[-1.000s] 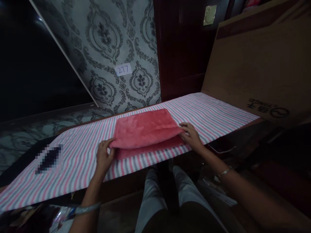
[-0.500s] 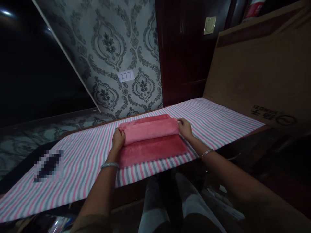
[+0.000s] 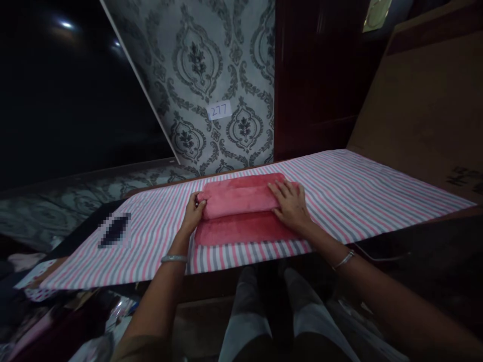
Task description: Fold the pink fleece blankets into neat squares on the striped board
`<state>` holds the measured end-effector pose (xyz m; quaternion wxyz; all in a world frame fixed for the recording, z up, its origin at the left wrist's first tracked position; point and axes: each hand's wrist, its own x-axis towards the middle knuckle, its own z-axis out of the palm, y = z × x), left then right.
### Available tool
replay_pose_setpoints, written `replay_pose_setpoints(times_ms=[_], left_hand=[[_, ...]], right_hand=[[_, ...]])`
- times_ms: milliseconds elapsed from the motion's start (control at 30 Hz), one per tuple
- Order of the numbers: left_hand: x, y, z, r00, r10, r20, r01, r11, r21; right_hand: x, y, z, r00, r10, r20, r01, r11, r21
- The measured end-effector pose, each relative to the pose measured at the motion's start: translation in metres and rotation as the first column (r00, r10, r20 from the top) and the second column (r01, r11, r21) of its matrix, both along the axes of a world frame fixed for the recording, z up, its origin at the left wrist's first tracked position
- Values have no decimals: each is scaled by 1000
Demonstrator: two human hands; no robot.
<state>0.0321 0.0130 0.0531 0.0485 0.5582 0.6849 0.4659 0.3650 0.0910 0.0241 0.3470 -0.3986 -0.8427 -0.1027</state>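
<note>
A plush red-pink cloth (image 3: 241, 200), perhaps a towel, lies partly folded on a striped tablecloth (image 3: 339, 191). Its lighter folded band runs across the middle, with darker red layers in front and behind. My left hand (image 3: 195, 210) pinches the left end of the folded band between thumb and fingers. At the other end, my right hand (image 3: 291, 203) lies flat over the band with its fingers spread, pressing on top. Part of the cloth's right end is hidden beneath that hand.
A blurred dark object (image 3: 115, 230) lies on the tablecloth at left. Behind the table stand a dark screen (image 3: 75, 90) and patterned wallpaper bearing a paper label marked 277 (image 3: 219, 109). A large cardboard box (image 3: 426, 110) rises at right. Assorted items lie below the table's left side.
My right hand has gone from gripping the right edge of the fold to lying spread on top of it. My left hand keeps its hold. The camera view has shifted.
</note>
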Motion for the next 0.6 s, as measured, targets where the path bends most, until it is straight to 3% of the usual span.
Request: replay_pose_setpoints(times_ms=[167,300,400,467,533,600], left_hand=[[-9,-44,-2,974,-212,-82,214,977,16],[-16,-73,-19,914,-313,-259,315,949,-35],[-17,-86,-18,887,-339,-313,331,940,-81],[-3,-93,-1,909,-267,-320,269,962,-39],[29,-104,27,941,-196,-277,220,974,57],[78,-120,58,942,-284,-178,311,939,144]], right_hand=[[30,-6,3,999,28,44,-31,998,59],[54,-25,-21,972,207,115,-214,975,56],[67,-38,-37,953,301,28,-302,952,51],[69,-43,-39,940,326,-101,-321,945,58],[67,-44,-37,921,293,-258,-288,956,56],[60,-42,-39,883,219,-414,-227,973,31]])
